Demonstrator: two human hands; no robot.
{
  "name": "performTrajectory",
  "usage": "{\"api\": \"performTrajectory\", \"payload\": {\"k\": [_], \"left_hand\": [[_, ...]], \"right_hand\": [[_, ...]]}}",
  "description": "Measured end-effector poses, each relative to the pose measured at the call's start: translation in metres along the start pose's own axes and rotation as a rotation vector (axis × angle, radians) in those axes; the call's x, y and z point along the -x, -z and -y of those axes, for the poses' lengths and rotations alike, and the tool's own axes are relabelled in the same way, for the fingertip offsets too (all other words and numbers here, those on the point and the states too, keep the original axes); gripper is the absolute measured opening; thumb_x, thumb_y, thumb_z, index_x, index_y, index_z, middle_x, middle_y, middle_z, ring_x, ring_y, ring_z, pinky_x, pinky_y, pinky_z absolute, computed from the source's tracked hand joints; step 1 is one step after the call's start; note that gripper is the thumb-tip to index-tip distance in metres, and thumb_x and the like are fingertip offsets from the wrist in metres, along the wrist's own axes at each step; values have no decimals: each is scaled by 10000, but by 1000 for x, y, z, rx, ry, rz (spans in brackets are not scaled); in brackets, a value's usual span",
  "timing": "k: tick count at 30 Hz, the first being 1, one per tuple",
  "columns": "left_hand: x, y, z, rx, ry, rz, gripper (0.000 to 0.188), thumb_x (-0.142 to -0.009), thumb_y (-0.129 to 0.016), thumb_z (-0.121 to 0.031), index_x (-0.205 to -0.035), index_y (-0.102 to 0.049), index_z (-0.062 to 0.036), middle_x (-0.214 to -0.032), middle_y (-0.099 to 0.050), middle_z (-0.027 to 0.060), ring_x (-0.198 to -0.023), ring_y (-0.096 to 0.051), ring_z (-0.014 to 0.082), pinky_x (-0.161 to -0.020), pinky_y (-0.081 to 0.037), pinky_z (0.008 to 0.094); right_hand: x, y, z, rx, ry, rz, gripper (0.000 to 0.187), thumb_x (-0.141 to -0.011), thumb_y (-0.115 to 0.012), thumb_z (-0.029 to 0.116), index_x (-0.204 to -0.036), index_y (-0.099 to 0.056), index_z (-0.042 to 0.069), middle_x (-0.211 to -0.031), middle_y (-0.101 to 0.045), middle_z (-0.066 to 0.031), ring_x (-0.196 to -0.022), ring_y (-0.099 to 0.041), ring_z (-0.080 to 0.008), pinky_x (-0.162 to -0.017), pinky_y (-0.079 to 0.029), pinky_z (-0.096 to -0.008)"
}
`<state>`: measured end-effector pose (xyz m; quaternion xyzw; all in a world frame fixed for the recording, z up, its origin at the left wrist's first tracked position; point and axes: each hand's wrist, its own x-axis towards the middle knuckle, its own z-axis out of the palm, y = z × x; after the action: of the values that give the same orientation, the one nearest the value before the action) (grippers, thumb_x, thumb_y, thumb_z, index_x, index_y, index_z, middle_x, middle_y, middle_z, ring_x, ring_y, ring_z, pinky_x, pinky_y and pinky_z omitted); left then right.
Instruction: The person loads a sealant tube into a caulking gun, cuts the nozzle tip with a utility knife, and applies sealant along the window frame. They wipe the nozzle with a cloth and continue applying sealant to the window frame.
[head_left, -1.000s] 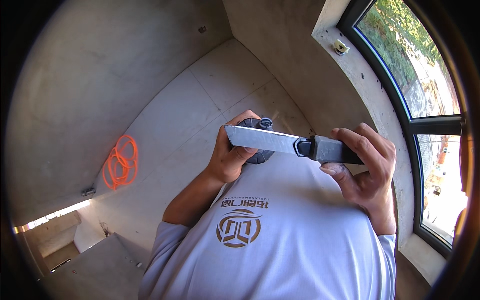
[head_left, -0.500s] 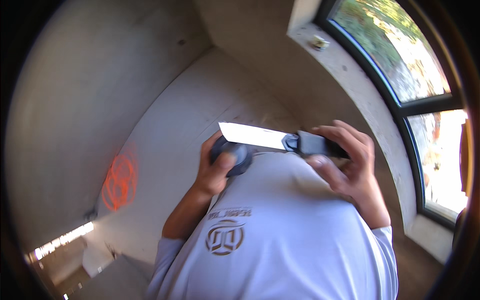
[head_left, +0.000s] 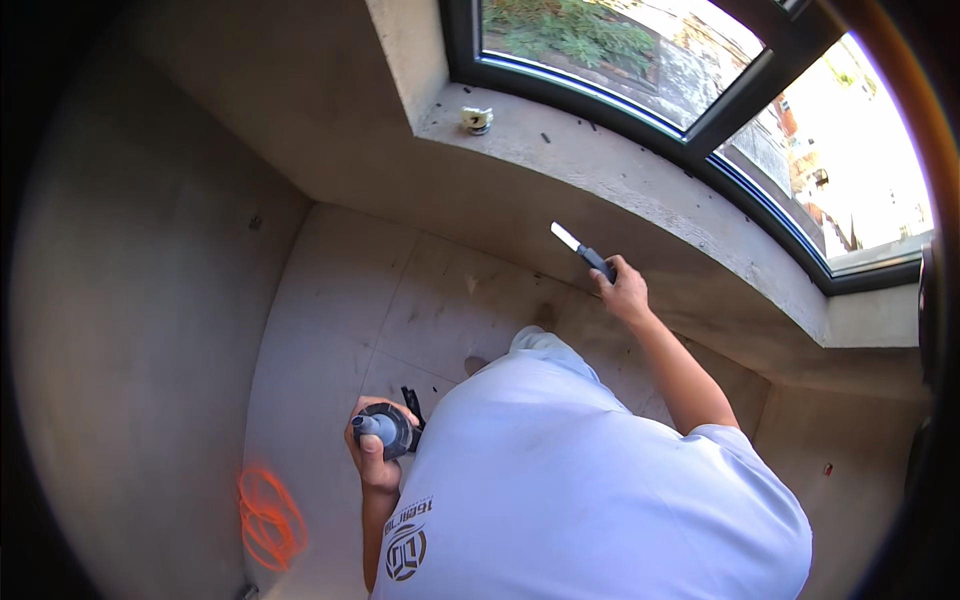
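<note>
On the left, beside my shirt, my left hand [head_left: 368, 448] is wrapped around a caulking gun [head_left: 400, 428]. Its front end faces up, with a grey nozzle and a dark round collar; a black part sticks out behind. Much of the gun's body is hidden. My right hand [head_left: 628, 292] reaches out below the windowsill, gripping a utility knife [head_left: 598, 262] by its dark handle. The knife's bright blade [head_left: 565, 236] points up and left, apart from the wall and sill.
A dark-framed window [head_left: 690, 150] stands above a concrete sill [head_left: 600, 170]. On the sill sit a small white roll-like item [head_left: 477, 121] and several black scraps. An orange coiled cord [head_left: 270, 520] lies at lower left on the tiled floor [head_left: 330, 290]. A bare wall [head_left: 140, 330] rises at left.
My hands have moved apart: the right carries the knife out toward the windowsill, the left lowers the caulking gun to my side. The view has turned toward the window.
</note>
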<state>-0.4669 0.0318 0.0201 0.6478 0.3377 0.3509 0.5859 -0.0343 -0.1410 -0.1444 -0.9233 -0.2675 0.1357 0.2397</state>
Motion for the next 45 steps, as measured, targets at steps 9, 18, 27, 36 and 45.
{"api": "performTrajectory", "payload": {"k": [9,18,27,36,45], "left_hand": [[-30,-41,7,37,171,83,790,-914,-471,-794,-913,-588,-13,-789,-659,122,-704,-624,207,-659,-503,333],[-93,-118,6,37,242,272,692,-1003,-460,-667,-1065,-537,18,-801,-661,159,-752,-659,246,-713,-533,354],[-145,-209,9,9,369,363,617,-1037,-434,-647,-1100,-523,-40,-795,-674,142,-709,-664,221,-685,-536,335],[-199,-264,13,144,466,454,585,-1058,-492,-584,-893,-612,-36,-800,-644,81,-739,-620,166,-726,-495,308],[-281,-300,23,199,467,569,611,-1041,-512,-645,-920,-611,-54,-768,-604,52,-695,-605,149,-665,-494,304]], "right_hand": [[-102,46,-90,56,-57,-324,426,-909,-765,403,-1147,-695,57,-1082,-725,-189,-1033,-691,-395,-900,-534,-477],[-137,70,-92,-368,2,-70,350,-1042,-651,372,-1053,-703,26,-942,-701,-102,-825,-662,-215,-774,-529,-367],[-125,121,-42,-1383,-16,359,385,-1117,-554,302,-1396,-537,37,-1106,-693,-75,-1052,-615,-138,-967,-491,-307],[-126,125,-37,-1435,71,306,124,-1020,-622,61,-1071,-508,63,-926,-580,-32,-755,-594,-117,-743,-534,-317],[-126,110,63,-1289,89,392,454,-847,-874,46,-1245,-654,43,-1154,-744,-52,-733,-498,-8,-719,-482,-201]]}}
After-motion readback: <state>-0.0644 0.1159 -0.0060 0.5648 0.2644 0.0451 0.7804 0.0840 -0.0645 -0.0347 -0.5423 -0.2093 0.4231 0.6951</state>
